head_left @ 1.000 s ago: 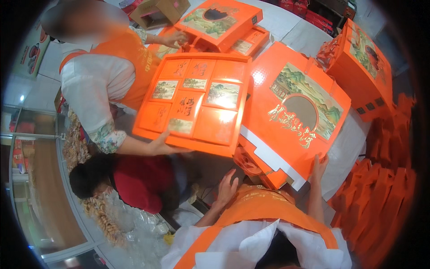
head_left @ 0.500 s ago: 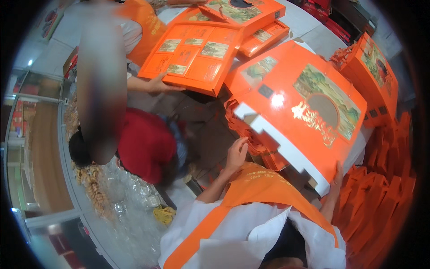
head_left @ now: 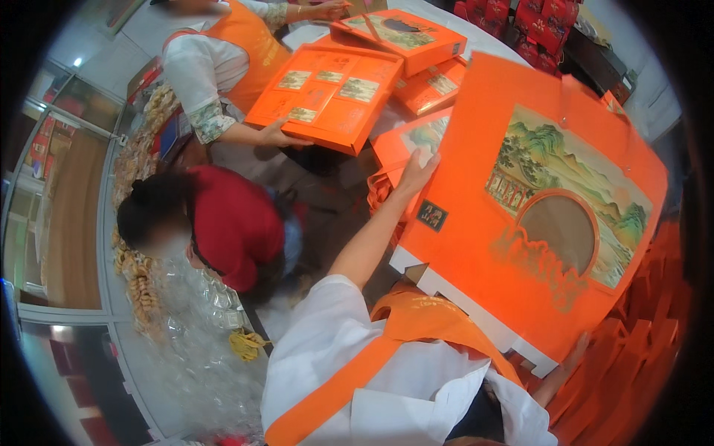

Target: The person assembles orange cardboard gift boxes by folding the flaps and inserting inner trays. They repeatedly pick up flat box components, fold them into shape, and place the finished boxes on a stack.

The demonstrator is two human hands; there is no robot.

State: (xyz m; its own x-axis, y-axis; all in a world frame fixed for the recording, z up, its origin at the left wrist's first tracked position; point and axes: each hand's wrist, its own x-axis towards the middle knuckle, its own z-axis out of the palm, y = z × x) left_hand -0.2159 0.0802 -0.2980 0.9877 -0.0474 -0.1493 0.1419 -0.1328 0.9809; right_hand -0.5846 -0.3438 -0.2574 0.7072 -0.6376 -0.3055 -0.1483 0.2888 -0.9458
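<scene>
A metal-framed glass cabinet (head_left: pixel 63 215) curves along the left; beside it lie crinkled, clear plastic bags (head_left: pixel 193 297) and a yellow bundle (head_left: pixel 247 344); a person in red (head_left: pixel 238 227) bends near them. A co-worker (head_left: pixel 256 56) in an orange apron has one hand at a shallow card tray (head_left: pixel 327 97) filled with flat rectangular packs; flat boxes (head_left: pixel 405 37) lie stacked just beyond.

The left hand (head_left: pixel 418 175) touches the left edge of the carton (head_left: pixel 476 215), fingertips at its rim; how firmly they grip, I cannot tell. The carton stands tilted in front of the wearer's apron, between both hands; it is smooth orange card, with a green-and-gold landscape panel, a round greyish window, gold lettering, a small dark square and notched white edges below.

The right hand (head_left: pixel 573 360) lies at the lower right edge, partly hidden, its grip unclear; behind are creased orange bags (head_left: pixel 632 364).
</scene>
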